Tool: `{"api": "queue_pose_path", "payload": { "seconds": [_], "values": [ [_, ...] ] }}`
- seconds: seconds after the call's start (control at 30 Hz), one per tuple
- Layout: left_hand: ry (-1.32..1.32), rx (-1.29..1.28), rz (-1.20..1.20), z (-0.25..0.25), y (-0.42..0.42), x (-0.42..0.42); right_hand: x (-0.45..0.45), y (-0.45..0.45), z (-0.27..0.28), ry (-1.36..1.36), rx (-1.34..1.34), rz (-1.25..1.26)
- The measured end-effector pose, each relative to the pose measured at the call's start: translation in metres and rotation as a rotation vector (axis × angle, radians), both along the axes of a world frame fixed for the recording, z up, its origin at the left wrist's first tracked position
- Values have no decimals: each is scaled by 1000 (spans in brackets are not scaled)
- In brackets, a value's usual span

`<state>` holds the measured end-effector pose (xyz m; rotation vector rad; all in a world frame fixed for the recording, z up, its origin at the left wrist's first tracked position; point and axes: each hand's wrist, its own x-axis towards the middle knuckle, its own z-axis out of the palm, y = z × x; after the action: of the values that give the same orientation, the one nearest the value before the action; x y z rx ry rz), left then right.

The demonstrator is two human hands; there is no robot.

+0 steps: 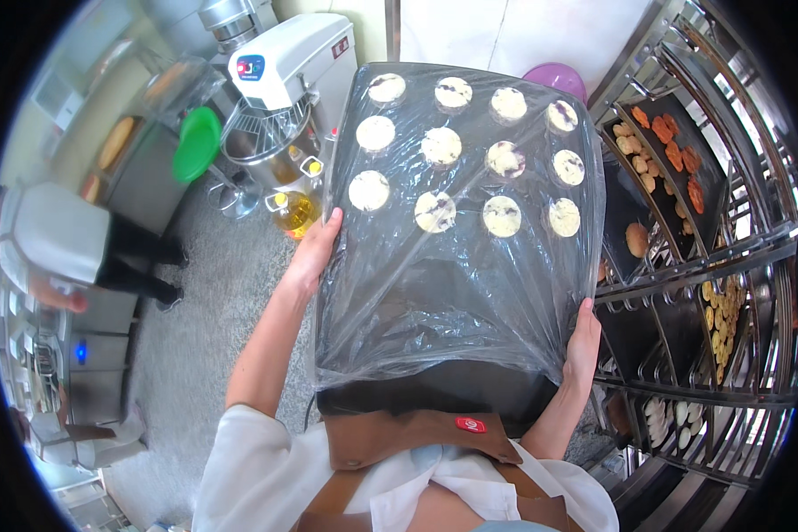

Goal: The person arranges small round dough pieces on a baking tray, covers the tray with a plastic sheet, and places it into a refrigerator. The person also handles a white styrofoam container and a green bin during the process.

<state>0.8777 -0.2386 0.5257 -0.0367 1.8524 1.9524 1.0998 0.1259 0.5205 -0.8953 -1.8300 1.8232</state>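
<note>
Between my hands is a dark baking tray [432, 386], held in front of my brown apron. Clear plastic film [399, 332] lies wrinkled over most of it, leaving the near end bare. Under the film, three rows of pale round dough pieces [441, 146] with dark flecks sit toward the far end. My left hand [318, 249] grips the left edge, thumb on top. At the right edge, lower down, my right hand [582, 342] holds the tray through or beside the film. The fingers beneath the tray are hidden.
To my right stand metal racks [698, 266] with trays of baked goods. A spiral mixer [292, 60], an oil jug [294, 211] and a green basin [197, 144] are at the front left. A purple basin [557, 80] is behind the tray. One person [60, 229] stands at the far left.
</note>
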Motion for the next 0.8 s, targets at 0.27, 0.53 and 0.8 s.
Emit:
{"api": "queue_pose_path", "payload": {
  "seconds": [0.27,0.53,0.8],
  "values": [
    [95,97,72,7,6,21,48,5,-22,-13,-44,37],
    [167,97,117,15,-1,28,62,9,-33,44,-193,106],
    [168,71,188,24,12,43,15,-23,24,3,1006,140]
  ]
}}
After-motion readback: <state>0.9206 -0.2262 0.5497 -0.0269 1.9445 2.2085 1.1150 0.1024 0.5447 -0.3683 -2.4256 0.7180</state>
